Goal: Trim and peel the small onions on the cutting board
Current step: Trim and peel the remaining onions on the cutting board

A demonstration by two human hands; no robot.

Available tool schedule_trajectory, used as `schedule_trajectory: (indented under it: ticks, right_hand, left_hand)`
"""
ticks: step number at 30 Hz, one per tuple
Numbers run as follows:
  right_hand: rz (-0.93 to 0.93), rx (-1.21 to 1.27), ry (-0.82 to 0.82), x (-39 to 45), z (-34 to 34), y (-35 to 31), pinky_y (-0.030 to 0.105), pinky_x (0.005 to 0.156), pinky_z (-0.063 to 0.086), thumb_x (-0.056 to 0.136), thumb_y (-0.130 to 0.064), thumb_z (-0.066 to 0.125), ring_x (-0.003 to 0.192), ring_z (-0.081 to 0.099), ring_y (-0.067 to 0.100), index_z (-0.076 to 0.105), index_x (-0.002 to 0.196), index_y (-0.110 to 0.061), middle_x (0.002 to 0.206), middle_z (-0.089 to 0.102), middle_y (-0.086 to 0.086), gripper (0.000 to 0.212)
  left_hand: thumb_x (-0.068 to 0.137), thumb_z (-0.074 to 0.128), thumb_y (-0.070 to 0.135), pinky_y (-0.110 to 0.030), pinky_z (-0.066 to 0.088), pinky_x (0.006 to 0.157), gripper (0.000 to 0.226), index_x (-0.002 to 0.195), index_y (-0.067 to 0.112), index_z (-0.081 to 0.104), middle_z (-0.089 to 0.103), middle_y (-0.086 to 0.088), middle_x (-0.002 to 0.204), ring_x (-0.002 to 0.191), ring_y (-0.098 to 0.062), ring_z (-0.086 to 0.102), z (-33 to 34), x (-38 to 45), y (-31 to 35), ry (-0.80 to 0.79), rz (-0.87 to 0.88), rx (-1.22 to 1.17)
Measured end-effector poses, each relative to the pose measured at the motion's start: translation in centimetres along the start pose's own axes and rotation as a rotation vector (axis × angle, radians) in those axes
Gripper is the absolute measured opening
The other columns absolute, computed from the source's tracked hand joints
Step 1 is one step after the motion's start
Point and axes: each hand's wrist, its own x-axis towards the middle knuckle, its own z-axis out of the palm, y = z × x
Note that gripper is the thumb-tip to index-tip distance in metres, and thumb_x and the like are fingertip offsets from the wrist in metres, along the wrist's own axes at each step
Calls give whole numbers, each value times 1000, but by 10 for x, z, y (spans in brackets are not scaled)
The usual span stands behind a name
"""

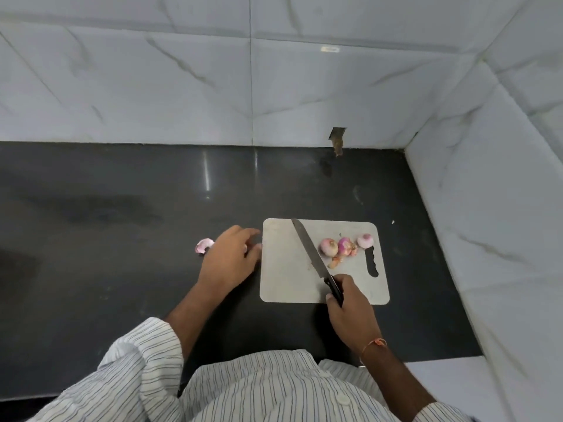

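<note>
While the right hand (350, 306) is closed around the knife (313, 257) handle and the left hand (228, 257) rests spread on the bench (122, 239), three small onions (344, 246), likely light, round and prone to rolling, sit at center-right on the cutting board (289, 281), best pinched by their sides.

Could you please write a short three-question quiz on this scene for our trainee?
1. True or false: the right hand holds the knife.
2. How many onions lie on the cutting board?
3. The onion peel on the counter lies: A) left of the left hand, B) on the board, C) under the knife.

Key: 1 true; 2 three; 3 A.
</note>
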Motion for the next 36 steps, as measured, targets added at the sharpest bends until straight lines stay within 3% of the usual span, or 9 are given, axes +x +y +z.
schedule_trajectory:
  ticks: [5, 8, 13, 20, 24, 28, 31, 34, 36]
  right_hand:
    - [51, 11, 123, -17, -10, 15, 36, 86, 56, 104, -26, 59, 94, 68, 12, 48, 129, -37, 105, 69, -16, 30]
    - [84, 8, 176, -26, -16, 24, 36, 84, 58, 105, -25, 59, 92, 69, 13, 48, 131, -34, 100, 68, -15, 29]
    - [130, 10, 181, -35, -16, 34, 36, 87, 58, 107, -27, 57, 93, 66, 13, 47, 135, -32, 103, 67, -11, 30]
    - [123, 28, 168, -37, -6, 33, 37, 89, 57, 107, -27, 58, 96, 67, 16, 48, 133, -30, 106, 68, -7, 29]
    - [104, 32, 159, -34, -2, 32, 37, 89, 57, 106, -25, 58, 95, 68, 18, 49, 133, -30, 106, 70, -7, 29]
    - [79, 31, 133, -31, 4, 30, 38, 90, 57, 105, -26, 58, 95, 68, 17, 48, 133, -33, 105, 69, -11, 30]
    - [73, 25, 119, -32, 4, 29, 36, 92, 57, 106, -26, 59, 97, 68, 17, 49, 136, -29, 108, 69, -9, 32]
    - [70, 45, 133, -35, 2, 29, 36, 90, 57, 106, -26, 59, 97, 68, 17, 50, 136, -26, 108, 70, -7, 32]
    - [70, 54, 152, -36, 0, 30, 32, 86, 54, 106, -26, 59, 94, 67, 14, 50, 136, -26, 105, 69, -8, 31]
  left_hand:
    - [99, 66, 49, -31, 50, 99, 54, 150, 33, 53, 60, 12, 128, 121, -13, 59, 53, 6, 48, -249, 202, 7]
    - [97, 68, 49, -39, 52, 100, 58, 149, 30, 50, 57, 5, 135, 123, -21, 58, 81, 8, 70, -315, 231, 2]
    - [103, 64, 39, -41, 58, 87, 22, 121, 28, 67, 58, 5, 121, 106, -23, 61, 95, 16, 76, -277, 224, 20]
    - [109, 55, 27, -31, 53, 91, 22, 120, 27, 74, 61, 6, 125, 109, -17, 64, 78, 24, 52, -249, 256, 78]
    - [101, 64, 22, -31, 52, 90, 17, 108, 28, 78, 68, 10, 111, 102, -15, 67, 46, 18, 4, -169, 89, 60]
    - [104, 67, 27, -23, 54, 71, 18, 102, 39, 80, 61, 24, 115, 67, -3, 68, 9, -3, -31, -71, -115, -9]
    - [99, 73, 34, -15, 51, 68, 12, 103, 43, 79, 55, 22, 117, 76, -1, 66, 0, -14, -28, 36, -119, -67]
    - [95, 74, 34, -25, 56, 81, 15, 109, 40, 77, 61, 19, 117, 96, 1, 62, 7, -11, -8, 52, -40, -117]
    - [96, 74, 34, -28, 56, 88, 22, 118, 36, 75, 60, 18, 114, 99, 3, 58, 18, -6, 7, 7, 55, -115]
